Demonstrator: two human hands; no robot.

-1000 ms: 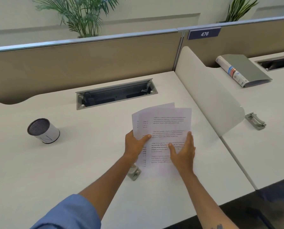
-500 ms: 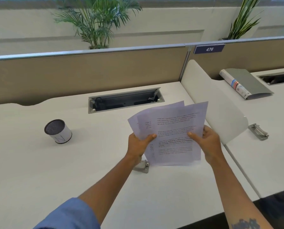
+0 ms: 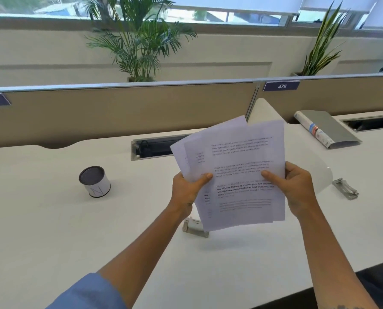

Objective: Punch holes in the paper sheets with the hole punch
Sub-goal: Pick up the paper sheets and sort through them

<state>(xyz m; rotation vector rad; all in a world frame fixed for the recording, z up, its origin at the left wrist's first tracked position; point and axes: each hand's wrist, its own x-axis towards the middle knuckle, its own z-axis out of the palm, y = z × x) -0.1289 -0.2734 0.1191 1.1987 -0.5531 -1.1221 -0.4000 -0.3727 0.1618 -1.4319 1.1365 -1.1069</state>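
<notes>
Several printed paper sheets (image 3: 237,157) are held up off the white desk (image 3: 52,230), fanned and uneven at the top. My left hand (image 3: 187,192) grips their left edge with the thumb on the front. My right hand (image 3: 297,188) grips the right edge the same way. A small metal hole punch (image 3: 194,227) sits on the desk just below the sheets, partly hidden by their lower edge.
A white cylindrical speaker (image 3: 94,181) lies tilted at the left. A cable tray slot (image 3: 150,148) is cut into the desk behind the sheets. Across a low white divider (image 3: 320,175), the neighbouring desk carries a grey binder (image 3: 329,130) and a metal clip (image 3: 344,188).
Both hands have lifted the sheets from the desk surface up into the air, and the camera has tilted upward. The hole punch has stayed in place.
</notes>
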